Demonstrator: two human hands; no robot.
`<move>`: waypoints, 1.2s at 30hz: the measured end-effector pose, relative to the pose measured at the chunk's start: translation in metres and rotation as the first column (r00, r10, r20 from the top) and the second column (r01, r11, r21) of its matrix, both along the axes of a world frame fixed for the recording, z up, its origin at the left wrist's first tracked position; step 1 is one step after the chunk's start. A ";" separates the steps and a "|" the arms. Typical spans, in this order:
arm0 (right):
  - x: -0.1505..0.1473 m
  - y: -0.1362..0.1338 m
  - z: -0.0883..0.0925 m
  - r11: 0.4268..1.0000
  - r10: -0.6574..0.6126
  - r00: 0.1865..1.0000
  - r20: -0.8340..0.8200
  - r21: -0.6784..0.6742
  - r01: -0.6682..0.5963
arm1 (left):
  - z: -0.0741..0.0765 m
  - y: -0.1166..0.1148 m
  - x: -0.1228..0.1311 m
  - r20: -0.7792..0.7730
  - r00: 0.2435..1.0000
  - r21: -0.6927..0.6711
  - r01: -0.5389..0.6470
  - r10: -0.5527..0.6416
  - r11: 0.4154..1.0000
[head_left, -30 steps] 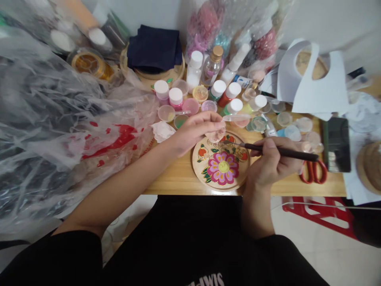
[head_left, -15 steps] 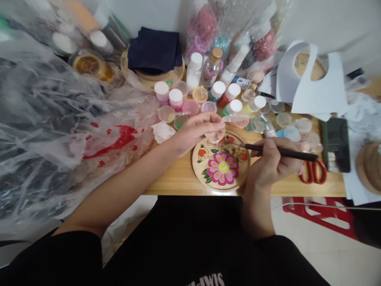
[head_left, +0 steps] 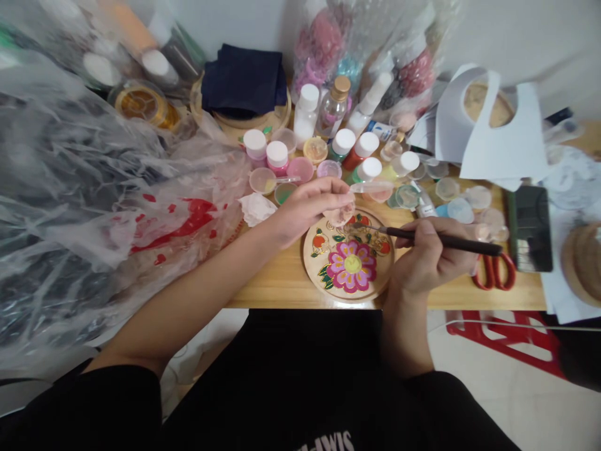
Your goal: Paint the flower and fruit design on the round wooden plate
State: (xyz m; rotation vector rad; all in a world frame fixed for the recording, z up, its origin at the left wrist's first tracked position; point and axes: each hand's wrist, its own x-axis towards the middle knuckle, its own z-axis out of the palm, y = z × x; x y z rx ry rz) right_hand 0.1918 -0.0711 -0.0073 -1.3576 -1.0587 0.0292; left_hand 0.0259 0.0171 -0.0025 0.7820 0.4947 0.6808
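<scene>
Near the table's front edge lies a round wooden plaque (head_left: 352,266) with a pink flower, a yellow centre, green leaves and small orange fruits. My left hand (head_left: 319,203) is closed on a small clear cup (head_left: 340,213) above the plaque's upper left part. A clear stick (head_left: 372,186) extends right from beside its fingertips. My right hand (head_left: 429,250) grips a dark-handled tool (head_left: 453,243), with its thin metal tip pointing left, close to the cup and over the plaque's upper part. Whether the tip touches anything cannot be made out.
Paint jars (head_left: 344,143) and small cups (head_left: 300,169) crowd the area behind the plaque. Crumpled plastic (head_left: 94,207) covers the left. Red-handled scissors (head_left: 494,272), a dark phone (head_left: 530,228) and cut white paper (head_left: 504,141) are at the right. A crumpled tissue (head_left: 257,208) lies beside my left forearm.
</scene>
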 end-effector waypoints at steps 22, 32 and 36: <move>-0.002 0.000 0.002 0.997 -0.073 0.995 -0.069 -0.011 0.073 | 0.001 0.000 0.000 0.008 1.000 -0.016 -0.012 0.012 1.000; -0.001 0.000 0.001 0.998 -0.013 0.997 -0.070 0.059 0.017 | 0.004 0.000 0.000 -0.002 1.000 -0.003 0.004 -0.004 1.000; -0.004 0.002 0.006 0.998 -0.030 0.996 -0.082 0.044 0.034 | 0.003 0.000 0.000 0.001 1.000 -0.004 0.002 -0.002 1.000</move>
